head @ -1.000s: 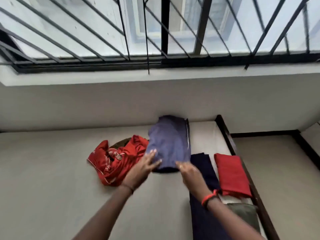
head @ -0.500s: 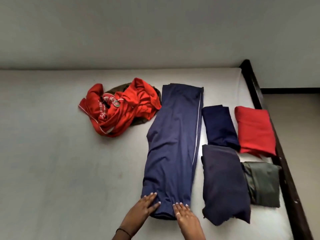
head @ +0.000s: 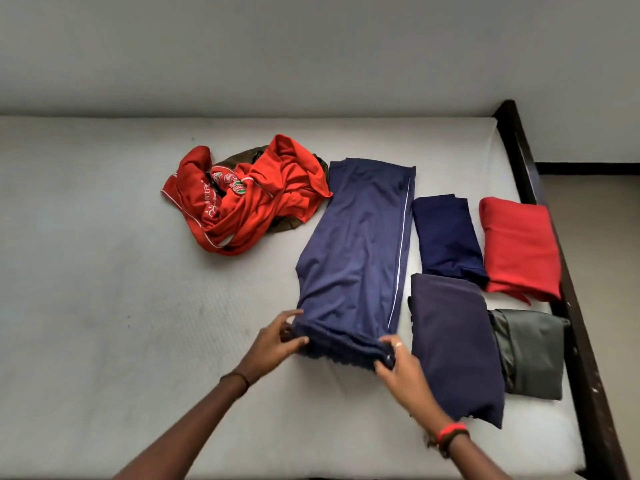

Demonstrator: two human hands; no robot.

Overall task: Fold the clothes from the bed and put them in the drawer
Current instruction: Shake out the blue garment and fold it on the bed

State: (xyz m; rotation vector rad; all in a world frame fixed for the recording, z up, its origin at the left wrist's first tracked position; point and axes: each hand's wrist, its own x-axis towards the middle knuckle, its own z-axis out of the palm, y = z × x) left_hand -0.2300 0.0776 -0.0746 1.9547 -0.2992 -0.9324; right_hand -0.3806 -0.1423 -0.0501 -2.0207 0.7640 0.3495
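Two corners of the near end pinched, one by left hand [head: 277, 344], one by right hand [head: 401, 368], both equally near; blue trousers [head: 356, 244] lying on the bed [head: 104, 306] at frame centre, long axis running away toward upper centre.

Plain grey wall [head: 311, 46] behind. White mattress [head: 104, 306], faint smudges, meets it along the far edge. Dark wood bed frame [head: 581, 358] down the right side. Beige floor [head: 595, 220] beyond, dark skirting [head: 588, 167] at wall base. Soft even light, weak shadows.
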